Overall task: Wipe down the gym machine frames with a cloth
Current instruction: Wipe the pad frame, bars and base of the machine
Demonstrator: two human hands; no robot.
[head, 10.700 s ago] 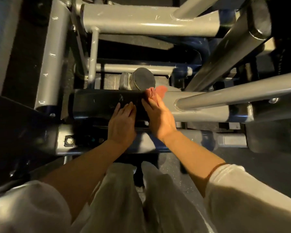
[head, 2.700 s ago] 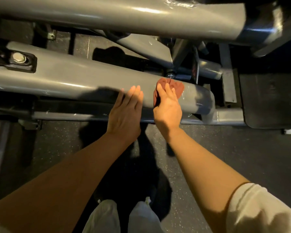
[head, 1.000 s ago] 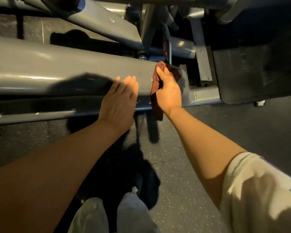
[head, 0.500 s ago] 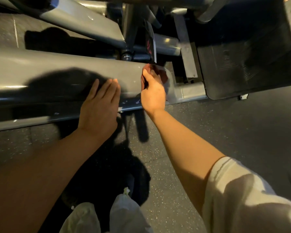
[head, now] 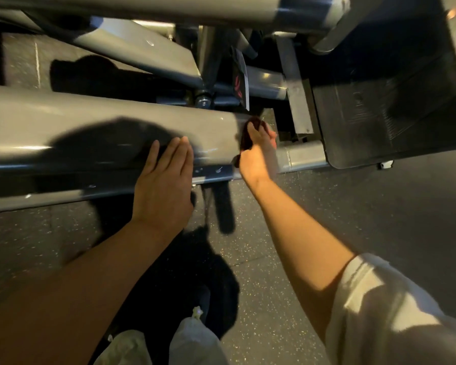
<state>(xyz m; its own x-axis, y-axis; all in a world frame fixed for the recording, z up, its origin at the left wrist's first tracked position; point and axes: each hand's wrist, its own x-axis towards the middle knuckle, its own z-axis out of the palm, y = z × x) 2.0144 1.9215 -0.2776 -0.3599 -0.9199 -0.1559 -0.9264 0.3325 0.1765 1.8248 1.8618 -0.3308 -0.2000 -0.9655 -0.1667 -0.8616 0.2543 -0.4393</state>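
Nearest the camera, pale, loose trouser legs and a cream short sleeve frame two bare forearms that reach out over a dark rubber floor flecked with tiny light specks. The left hand lies palm down with its fingers straight and close together, flat against the near side of a broad, rounded grey frame tube; it grips nothing. The tube's paint is smooth and glossy, catching long streaks of light, and a flatter grey rail with small chips runs along beneath it. At the tube's blunt right end, the right hand is curled tightly around a bunched dark red cloth, soft and crumpled, pressed against the tube's end; only a little fabric shows past the fingers. Beyond that, a slanted grey strut meets a bolt, and a black, finely ribbed plate with rounded corners sits to the right. Another thick grey tube crosses the top edge.
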